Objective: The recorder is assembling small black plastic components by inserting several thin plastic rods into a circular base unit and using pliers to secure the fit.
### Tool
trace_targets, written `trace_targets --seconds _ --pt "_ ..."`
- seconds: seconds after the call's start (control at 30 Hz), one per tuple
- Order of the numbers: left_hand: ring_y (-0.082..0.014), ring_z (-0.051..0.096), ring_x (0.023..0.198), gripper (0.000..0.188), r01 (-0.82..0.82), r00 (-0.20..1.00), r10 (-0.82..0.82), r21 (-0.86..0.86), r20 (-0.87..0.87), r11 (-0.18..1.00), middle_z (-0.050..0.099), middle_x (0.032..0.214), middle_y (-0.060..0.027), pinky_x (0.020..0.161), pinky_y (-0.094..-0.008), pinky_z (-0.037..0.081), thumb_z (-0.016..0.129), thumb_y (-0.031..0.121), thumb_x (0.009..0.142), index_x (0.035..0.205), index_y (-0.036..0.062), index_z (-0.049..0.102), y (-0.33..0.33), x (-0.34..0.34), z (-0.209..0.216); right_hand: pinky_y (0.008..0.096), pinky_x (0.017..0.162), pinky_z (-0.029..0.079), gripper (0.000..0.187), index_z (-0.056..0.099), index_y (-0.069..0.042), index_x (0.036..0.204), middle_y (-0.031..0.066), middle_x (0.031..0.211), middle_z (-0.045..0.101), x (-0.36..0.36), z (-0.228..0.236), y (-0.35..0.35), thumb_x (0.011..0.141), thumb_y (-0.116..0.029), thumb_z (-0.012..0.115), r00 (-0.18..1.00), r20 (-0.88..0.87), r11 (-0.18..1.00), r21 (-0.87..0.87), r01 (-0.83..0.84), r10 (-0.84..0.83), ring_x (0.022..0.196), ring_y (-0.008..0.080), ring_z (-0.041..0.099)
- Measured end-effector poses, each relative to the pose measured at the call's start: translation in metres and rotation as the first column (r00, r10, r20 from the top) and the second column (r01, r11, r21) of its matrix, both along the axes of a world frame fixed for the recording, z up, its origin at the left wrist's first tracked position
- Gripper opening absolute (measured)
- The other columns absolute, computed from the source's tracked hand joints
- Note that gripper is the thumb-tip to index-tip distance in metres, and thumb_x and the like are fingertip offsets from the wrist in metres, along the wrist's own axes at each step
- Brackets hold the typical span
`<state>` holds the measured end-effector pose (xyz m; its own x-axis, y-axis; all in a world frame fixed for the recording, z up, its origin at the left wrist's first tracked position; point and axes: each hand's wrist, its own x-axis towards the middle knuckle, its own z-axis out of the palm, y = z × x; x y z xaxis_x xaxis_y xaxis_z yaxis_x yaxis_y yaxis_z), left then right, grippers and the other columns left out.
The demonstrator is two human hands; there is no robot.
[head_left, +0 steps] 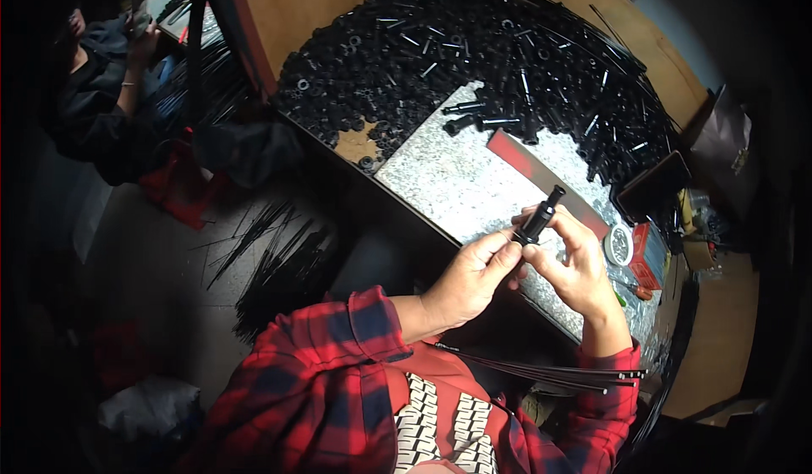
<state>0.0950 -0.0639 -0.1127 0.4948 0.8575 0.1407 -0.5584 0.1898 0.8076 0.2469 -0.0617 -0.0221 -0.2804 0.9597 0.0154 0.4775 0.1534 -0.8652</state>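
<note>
Workshop, heaped black parts (499, 51), speckled worktop (448, 182), co-worker (93, 115) nearby

The camera rides on the person's head, peering steeply down through a wide fisheye: shirt (317, 389) at lower centre, left hand (469, 284) and right hand (581, 273) close, right of centre, bench (431, 178) upper right, floor (161, 254) farther off, left.
</note>
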Motion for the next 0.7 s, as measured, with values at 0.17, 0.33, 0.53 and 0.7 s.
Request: trace_targets --seconds 0.17,0.33,0.53,0.7 --pt "-0.0059 0.049 0.069 0.027 0.003 1.000 -0.003 0.002 -0.012 1.000 0.054 0.079 0.0008 0.064 -0.0212 0.043 0.040 0.024 0.102 0.111 0.0036 0.056 0.0012 0.0003 0.0023 0.0341 0.091 0.043 0.035 0.061 0.000 0.108 0.0099 0.104 0.063 0.0099 -0.0024 0.0060 0.077 -0.012 0.073 0.996 0.070 0.994 0.089 -0.066 0.060 0.099 0.0208 0.058" --pt "-0.0080 0.051 0.076 0.036 0.052 0.998 -0.051 0.012 -0.037 0.999 0.054 0.088 -0.0012 0.070 -0.0218 0.044 0.036 0.026 0.103 0.126 0.0018 0.048 0.0005 0.0003 -0.0023 0.0344 0.091 0.043 0.035 0.062 0.000 0.106 0.0091 0.103 0.063 0.0082 0.0018 0.0041 0.076 -0.011 0.074 0.996 0.057 0.996 0.060 -0.066 0.063 0.099 0.0206 0.058" --pt "-0.0096 0.052 0.083 0.037 0.094 0.994 -0.091 -0.057 0.054 0.994 0.056 0.100 -0.0029 0.071 -0.0246 0.046 0.037 0.027 0.102 0.129 0.0018 0.046 0.0021 -0.0028 0.0025 0.0331 0.089 0.044 0.033 0.061 0.000 0.107 0.0086 0.103 0.062 0.0073 -0.0043 0.0016 0.078 -0.010 0.072 0.998 -0.020 0.999 0.006 -0.052 0.052 0.098 0.0188 0.057" --pt "-0.0074 0.051 0.079 0.037 0.082 0.995 -0.076 -0.098 0.063 0.992 0.054 0.095 -0.0007 0.066 -0.0209 0.045 0.038 0.025 0.103 0.132 0.0032 0.046 0.0026 -0.0008 0.0076 0.0326 0.089 0.044 0.031 0.060 0.000 0.108 0.0090 0.101 0.063 0.0057 -0.0012 0.0003 0.081 -0.011 0.069 0.987 -0.157 0.995 -0.082 -0.051 0.038 0.096 0.0179 0.058"
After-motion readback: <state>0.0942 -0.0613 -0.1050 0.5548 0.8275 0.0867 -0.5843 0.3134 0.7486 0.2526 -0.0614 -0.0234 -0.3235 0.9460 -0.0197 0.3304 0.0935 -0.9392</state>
